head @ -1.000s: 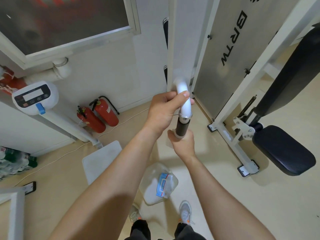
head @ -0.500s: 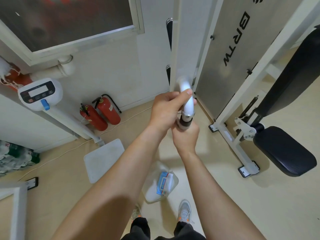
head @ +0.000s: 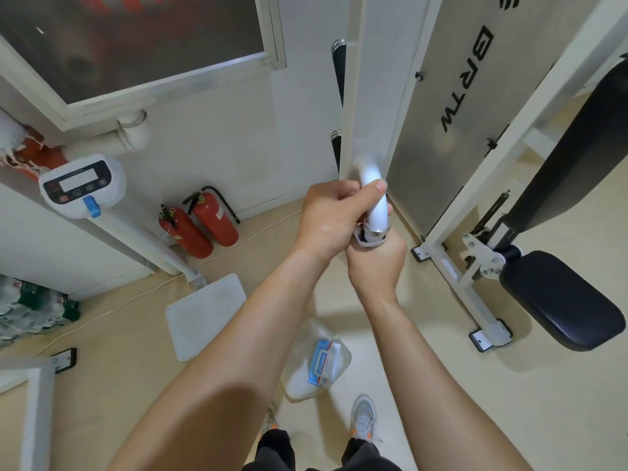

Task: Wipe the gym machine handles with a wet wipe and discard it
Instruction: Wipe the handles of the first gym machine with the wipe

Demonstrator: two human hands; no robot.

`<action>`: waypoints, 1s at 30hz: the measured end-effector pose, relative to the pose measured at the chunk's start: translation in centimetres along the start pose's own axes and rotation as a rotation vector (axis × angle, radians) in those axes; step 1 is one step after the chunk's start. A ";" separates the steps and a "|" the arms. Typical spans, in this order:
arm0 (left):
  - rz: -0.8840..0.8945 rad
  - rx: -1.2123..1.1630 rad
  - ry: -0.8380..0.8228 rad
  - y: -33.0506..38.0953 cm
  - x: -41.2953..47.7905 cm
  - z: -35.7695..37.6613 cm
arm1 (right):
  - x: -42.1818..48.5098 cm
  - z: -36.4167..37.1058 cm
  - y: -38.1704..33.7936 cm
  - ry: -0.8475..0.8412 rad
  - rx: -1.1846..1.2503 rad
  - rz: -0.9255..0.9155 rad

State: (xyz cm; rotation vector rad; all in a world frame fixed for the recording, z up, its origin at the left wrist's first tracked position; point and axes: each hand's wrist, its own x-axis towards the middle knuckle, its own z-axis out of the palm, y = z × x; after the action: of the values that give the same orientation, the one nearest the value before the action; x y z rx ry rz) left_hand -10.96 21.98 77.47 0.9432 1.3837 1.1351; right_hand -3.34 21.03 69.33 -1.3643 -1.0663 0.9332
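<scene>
Since a second ago, the right grip [head: 377, 266] has slid up the handle [head: 375, 198]. Back then I could see a long black part of the handle between the two grips. Now that black part is almost all covered, and the right grip sits just under the shiny ring [head: 375, 229].

I see the right grip closed tight round the lower part of the handle. A little bit of the white wet wipe [head: 363, 244] peeks out on top of it, pressed against the handle. The rest of the wipe is hidden inside the fingers. The right arm reaches up from the bottom right, with the back of the hand facing me.

The left grip [head: 331, 220] is closed round the white bent part of the handle, just above the ring. Its thumb lies across the tube. The two grips touch each other. The left arm comes up from the bottom left.

Down on the floor, between the arms, a pack of wipes [head: 323, 363] lies in a clear bag. Two red fire extinguishers [head: 200, 229] sit by the wall on the left, near a white scale [head: 81, 186]. A black seat pad [head: 557, 300] is on the right.
</scene>
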 end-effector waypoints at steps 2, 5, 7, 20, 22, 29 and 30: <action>0.018 0.015 0.000 -0.2 -0.1 0.1 | -0.3 0.2 1.9 0.012 -0.038 0.024; 0.044 0.010 0.000 -0.2 0.0 -0.2 | -0.4 -0.1 6.2 -0.146 -0.110 0.213; 0.053 -0.003 0.015 0.0 0.3 -0.5 | -0.2 -0.4 7.1 -0.263 -0.167 0.274; 0.004 -0.025 -0.027 -0.1 0.0 -0.3 | -0.1 -0.3 1.2 -0.055 -0.022 0.041; 0.018 -0.020 -0.026 -0.2 0.0 -0.3 | -0.5 -0.4 4.3 -0.129 -0.076 0.145; 0.039 -0.025 0.011 0.0 0.1 -1.2 | 1.8 -2.0 3.9 -0.670 -0.277 0.202; 0.038 -0.026 0.008 0.0 0.1 -1.2 | 2.2 -2.3 2.5 -0.698 -0.271 0.176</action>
State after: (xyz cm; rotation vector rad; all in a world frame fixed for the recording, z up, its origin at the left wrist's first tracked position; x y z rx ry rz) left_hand -12.17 21.89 77.41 0.9511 1.3597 1.1841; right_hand -0.32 22.55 67.10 -1.3958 -1.6599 1.4998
